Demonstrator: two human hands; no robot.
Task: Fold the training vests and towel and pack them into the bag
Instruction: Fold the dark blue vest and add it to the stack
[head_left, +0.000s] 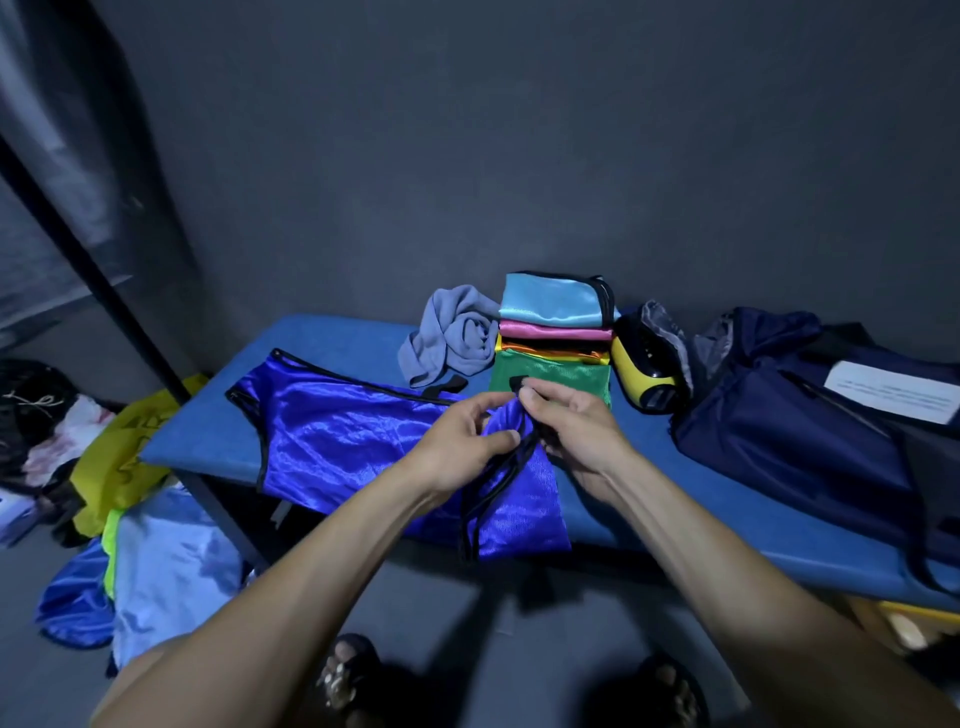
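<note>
Pinching blue vest (332, 441), lengthwise left-right, both hands (467, 447)

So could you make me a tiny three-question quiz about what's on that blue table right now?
1. True or false: both hands, left and right, grip the royal blue vest.
2. Which colour lies on top of the folded vest stack? A) green B) light blue C) pink
3. Fill in: the grey towel lies crumpled to the ____ of the stack as the camera sees it.

Key:
1. True; they pinch its black-trimmed edge near the stack.
2. B; pink, orange and green lie below it.
3. Left; the yellow and black case and the navy bag are on the other side.
</note>
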